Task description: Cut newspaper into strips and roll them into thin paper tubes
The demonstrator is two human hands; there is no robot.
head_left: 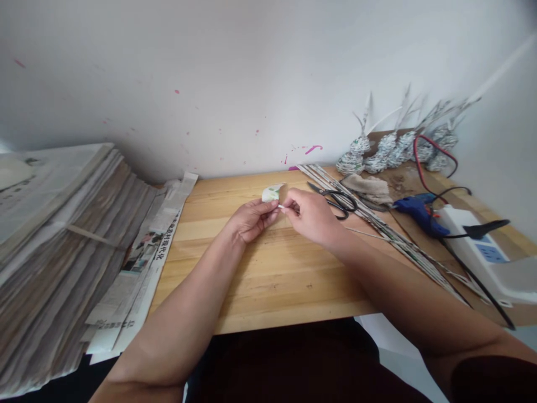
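Between my two hands, over the middle of the wooden table point(268, 285), is a small piece of white and green printed paper point(272, 193), curled at its upper end. My left hand point(255, 218) pinches its lower left part between thumb and fingers. From the right, my right hand point(308, 215) pinches a narrow, rolled-looking white end of the paper with thumb and forefinger. The fingertips of both hands nearly meet there. Black-handled scissors point(342, 202) lie just beyond my right hand, partly covered by it.
Long rolled paper sticks point(390, 232) run diagonally on the right. Behind them are a folded cloth point(368, 187), a blue glue gun point(422, 214) and a white power strip point(482, 246). Woven paper gourd shapes point(354, 154) stand by the wall. Stacked newspapers point(75, 252) fill the left.
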